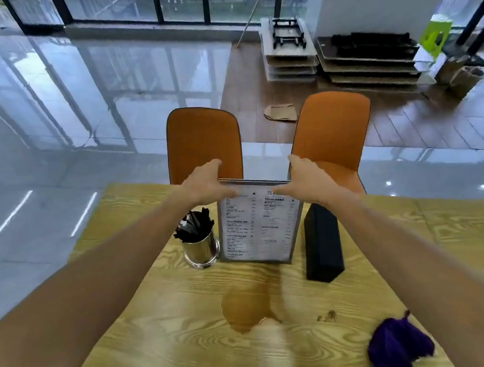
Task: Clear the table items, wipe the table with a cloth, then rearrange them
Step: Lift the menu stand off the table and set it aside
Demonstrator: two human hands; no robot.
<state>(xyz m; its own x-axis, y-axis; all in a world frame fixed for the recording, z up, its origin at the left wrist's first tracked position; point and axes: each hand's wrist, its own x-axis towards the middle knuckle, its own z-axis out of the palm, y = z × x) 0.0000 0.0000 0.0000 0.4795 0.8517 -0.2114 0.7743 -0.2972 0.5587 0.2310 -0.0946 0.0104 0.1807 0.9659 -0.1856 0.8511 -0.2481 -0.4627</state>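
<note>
Hands, left hand and right hand, clamped the top corners of the upright menu stand at the table's far middle; a careless lift risked knocking the metal straw cup just beside it.

Only one view, head camera, sitting high on person at near edge of wooden table. Camera is looking forward and down across tabletop, toward two orange chairs at far side and window wall behind. Wide lens is bending edges. Both forearms are reaching out from bottom corners, close to lens.
</note>
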